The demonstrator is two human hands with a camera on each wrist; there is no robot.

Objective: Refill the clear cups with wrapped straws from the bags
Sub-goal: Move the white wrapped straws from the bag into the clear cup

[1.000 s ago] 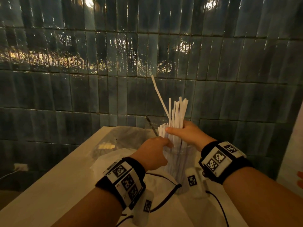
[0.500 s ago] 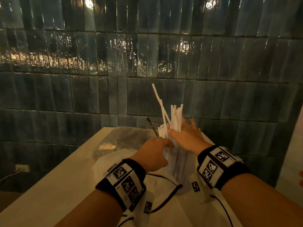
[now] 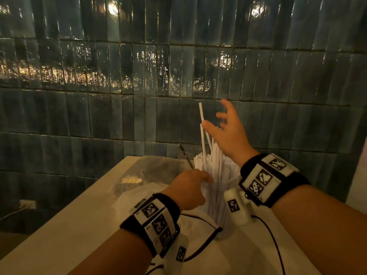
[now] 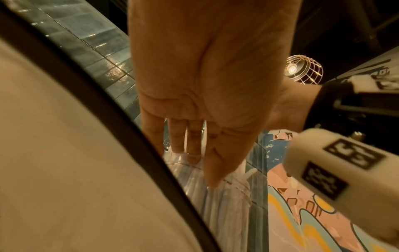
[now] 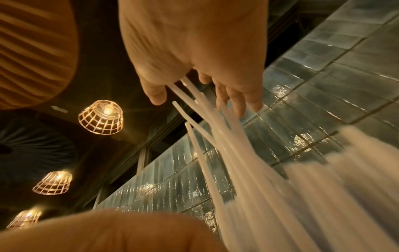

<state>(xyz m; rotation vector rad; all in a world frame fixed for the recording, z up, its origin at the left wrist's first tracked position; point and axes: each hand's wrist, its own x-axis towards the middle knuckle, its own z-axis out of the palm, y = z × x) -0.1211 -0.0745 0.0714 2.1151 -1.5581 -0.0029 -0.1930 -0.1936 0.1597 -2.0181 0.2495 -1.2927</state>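
Left hand (image 3: 190,185) holds the clear cup (image 3: 216,207) at frame centre; right hand (image 3: 228,133), fingers spread, brushes the straws (image 3: 213,165), seemingly gripping none per wrist view.

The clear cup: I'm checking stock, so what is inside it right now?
The clear cup is packed with white wrapped straws standing upright, a few poking higher beside the right hand. The left hand covers part of the rim; the cup's bottom cannot be seen.

No readable words, brands or numbers anywhere. Only signs: black-and-white square code markers on the left wristband (image 3: 156,221) and right wristband (image 3: 264,177), and on the white camera housing (image 4: 336,172) under the right wrist. Partial lettering on a sign (image 4: 382,73) behind: too blurred to read.
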